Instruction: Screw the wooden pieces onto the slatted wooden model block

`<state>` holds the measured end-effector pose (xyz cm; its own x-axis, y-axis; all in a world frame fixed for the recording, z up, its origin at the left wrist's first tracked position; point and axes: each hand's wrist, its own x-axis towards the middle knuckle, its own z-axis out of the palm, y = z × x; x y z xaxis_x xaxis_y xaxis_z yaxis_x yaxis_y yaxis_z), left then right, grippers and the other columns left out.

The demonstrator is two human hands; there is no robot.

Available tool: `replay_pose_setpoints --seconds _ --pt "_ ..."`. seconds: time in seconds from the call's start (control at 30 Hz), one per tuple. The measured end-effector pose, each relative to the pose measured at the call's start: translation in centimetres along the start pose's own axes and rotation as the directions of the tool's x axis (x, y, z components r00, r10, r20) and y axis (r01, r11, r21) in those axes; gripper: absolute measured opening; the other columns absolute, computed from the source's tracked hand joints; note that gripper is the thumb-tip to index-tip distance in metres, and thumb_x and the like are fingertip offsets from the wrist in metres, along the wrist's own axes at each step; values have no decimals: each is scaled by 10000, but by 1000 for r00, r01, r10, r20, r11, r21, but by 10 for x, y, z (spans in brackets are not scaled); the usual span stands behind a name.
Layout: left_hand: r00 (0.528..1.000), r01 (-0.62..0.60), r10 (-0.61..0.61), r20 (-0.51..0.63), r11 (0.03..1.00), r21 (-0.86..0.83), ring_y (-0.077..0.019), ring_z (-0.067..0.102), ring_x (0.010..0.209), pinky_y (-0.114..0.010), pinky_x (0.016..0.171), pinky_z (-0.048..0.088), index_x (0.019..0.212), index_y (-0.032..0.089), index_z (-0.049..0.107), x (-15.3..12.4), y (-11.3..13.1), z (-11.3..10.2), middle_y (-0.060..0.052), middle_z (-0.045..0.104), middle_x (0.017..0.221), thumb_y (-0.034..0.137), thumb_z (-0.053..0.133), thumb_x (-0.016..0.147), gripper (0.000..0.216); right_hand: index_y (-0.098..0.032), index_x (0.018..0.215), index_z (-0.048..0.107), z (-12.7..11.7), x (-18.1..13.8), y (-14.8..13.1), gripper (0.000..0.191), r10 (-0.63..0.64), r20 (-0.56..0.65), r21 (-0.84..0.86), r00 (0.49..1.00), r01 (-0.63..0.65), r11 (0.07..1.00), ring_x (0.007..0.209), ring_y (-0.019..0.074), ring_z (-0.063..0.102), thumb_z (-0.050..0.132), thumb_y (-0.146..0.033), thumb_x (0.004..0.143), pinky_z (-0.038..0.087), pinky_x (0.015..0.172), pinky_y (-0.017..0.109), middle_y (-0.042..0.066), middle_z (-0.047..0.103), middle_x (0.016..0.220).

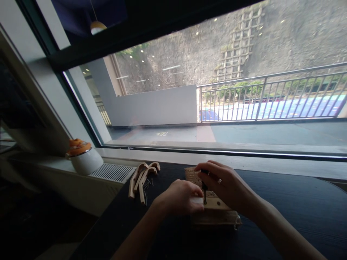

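Note:
My right hand point(223, 182) is closed around the dark handle of a screwdriver point(205, 193). The shaft points down, and its tip meets a light wooden piece point(223, 204) near a round hole. With fingers and thumb pinched together, my left hand point(180, 196) grips the left end of that same piece. Beneath the wood lies a brownish block-like bundle point(217, 219), its exact kind unclear. To the left of my hands, several curved wooden parts point(142, 180) lie in a loose pile, with several screws point(147, 186) beside them.
The black table point(287, 216) stands against a large window. A white sill point(173, 157) runs along its far edge. At the left, a white container with an orange top point(86, 160) sits beside a vent grille point(112, 172). Outside are a railing and a rock wall.

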<state>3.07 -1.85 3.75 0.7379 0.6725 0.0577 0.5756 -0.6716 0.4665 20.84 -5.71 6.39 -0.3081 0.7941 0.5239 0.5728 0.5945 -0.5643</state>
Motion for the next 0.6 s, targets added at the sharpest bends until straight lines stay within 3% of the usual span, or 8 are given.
replay_pose_setpoints --seconds 0.13,0.3,0.6 --pt "992 -69 77 -101 995 75 -210 614 839 -279 762 420 912 264 708 -5 -2 7 0 696 890 325 670 715 210 -221 1105 618 -4 -1 -5 260 -17 70 -36 997 19 999 749 139 584 461 -237 899 453 675 258 40 635 916" --pt "976 -57 103 -193 971 233 -214 544 911 -347 877 347 842 253 705 -6 1 10 -15 640 874 368 706 700 183 -244 1173 587 -2 -3 -5 296 -7 88 -61 996 12 998 723 129 574 446 -251 913 447 659 257 36 620 942" --pt "982 -51 94 -163 966 255 -198 528 873 -401 957 259 734 228 682 -3 -1 17 -11 601 808 407 668 739 179 -215 1125 589 4 4 2 253 -12 42 -55 999 15 998 738 128 575 474 -235 901 444 650 253 33 628 954"
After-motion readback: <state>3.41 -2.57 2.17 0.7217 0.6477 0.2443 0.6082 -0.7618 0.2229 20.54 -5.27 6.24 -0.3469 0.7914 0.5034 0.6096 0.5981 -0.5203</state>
